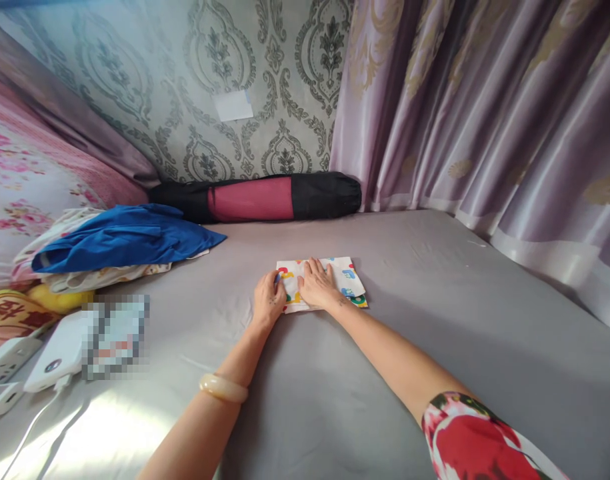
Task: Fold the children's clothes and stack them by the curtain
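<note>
A small folded white cloth (345, 275) with coloured shapes lies on the grey bed sheet (435, 333) in the middle of the view. My right hand (317, 285) lies flat on top of it, fingers stretched out and pressing down. My left hand (268, 299) rests at the cloth's left edge, its fingers curled over that edge. A pale bangle (223, 387) sits on my left wrist. My right arm has a red flowered sleeve (477, 440).
A blue garment (129, 239) tops a heap of clothes at the left. A black and pink roll bag (257, 197) lies against the patterned wall. Purple curtains (485, 113) hang at the right. White chargers and a power strip (19, 367) lie at the near left.
</note>
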A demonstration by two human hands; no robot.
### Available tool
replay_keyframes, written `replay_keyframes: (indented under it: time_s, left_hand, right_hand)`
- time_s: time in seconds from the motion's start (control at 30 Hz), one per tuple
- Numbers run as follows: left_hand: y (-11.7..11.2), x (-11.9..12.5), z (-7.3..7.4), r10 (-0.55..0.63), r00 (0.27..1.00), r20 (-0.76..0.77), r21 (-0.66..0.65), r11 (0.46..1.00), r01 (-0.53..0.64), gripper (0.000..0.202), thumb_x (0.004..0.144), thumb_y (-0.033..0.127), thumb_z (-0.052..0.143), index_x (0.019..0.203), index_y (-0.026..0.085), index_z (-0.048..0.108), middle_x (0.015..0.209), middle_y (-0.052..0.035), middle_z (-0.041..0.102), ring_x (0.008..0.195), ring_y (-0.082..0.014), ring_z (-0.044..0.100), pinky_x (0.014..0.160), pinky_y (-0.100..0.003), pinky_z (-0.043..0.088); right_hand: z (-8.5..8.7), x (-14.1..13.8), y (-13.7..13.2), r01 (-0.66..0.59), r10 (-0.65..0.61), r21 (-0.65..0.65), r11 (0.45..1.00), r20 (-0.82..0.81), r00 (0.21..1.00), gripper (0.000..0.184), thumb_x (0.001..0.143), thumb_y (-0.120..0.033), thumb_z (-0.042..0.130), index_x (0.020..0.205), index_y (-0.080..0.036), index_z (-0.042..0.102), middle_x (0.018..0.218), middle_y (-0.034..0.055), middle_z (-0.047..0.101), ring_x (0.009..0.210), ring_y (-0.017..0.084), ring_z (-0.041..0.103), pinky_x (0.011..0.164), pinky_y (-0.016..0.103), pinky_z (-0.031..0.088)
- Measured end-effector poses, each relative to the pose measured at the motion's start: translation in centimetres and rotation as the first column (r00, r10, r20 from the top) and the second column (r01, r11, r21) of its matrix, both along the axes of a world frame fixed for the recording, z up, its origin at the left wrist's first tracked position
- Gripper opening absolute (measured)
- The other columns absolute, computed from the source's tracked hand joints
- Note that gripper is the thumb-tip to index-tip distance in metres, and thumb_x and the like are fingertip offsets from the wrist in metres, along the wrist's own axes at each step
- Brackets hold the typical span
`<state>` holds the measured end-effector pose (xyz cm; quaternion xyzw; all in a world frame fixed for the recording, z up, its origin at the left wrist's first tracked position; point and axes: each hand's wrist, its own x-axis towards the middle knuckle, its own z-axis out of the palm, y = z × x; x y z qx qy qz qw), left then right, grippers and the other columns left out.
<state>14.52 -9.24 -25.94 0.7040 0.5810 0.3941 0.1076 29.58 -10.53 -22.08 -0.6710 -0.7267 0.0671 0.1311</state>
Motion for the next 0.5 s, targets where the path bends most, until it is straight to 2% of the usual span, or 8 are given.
replay_keyframes:
  time_s: [0.13,0.37,0.5]
  left_hand:
    - [-0.2,0.0,0.5,0.011,0.999,0.050,-0.032,0.999,-0.010,0.027,0.084,0.018,0.047,0.106,0.018,0.063,0.102,-0.0102,0.070,0.099,-0.0223,0.065,0.092,-0.036,0.049]
    - [-0.5,0.0,1.3,0.062,0.990,0.123,-0.118,0.992,-0.048,0.028,0.088,0.018,0.043,0.106,0.018,0.063,0.107,-0.0106,0.070,0.102,-0.0220,0.065,0.094,-0.036,0.048]
    - [-0.6,0.0,1.4,0.073,0.985,0.159,-0.132,0.990,-0.052,0.028,0.088,0.018,0.041,0.106,0.018,0.063,0.109,-0.0104,0.070,0.104,-0.0215,0.064,0.095,-0.036,0.048]
  right_hand:
    - [0.3,-1.2,0.4,0.001,0.000,0.027,1.000,-0.034,0.999,0.056,0.098,-0.034,0.028,0.144,-0.004,0.039,0.154,0.0186,0.032,0.144,0.029,0.022,0.116,0.051,0.010]
    - [-1.8,-2.0,0.4,-0.015,0.017,0.109,0.994,-0.013,1.000,0.060,0.098,-0.037,0.025,0.147,-0.003,0.034,0.153,0.0168,0.034,0.144,0.027,0.022,0.117,0.048,0.009]
    - [-1.7,-1.8,0.4,-0.016,0.017,0.102,0.995,-0.011,1.000,0.060,0.098,-0.037,0.025,0.147,-0.003,0.034,0.154,0.0169,0.034,0.144,0.027,0.023,0.116,0.049,0.010]
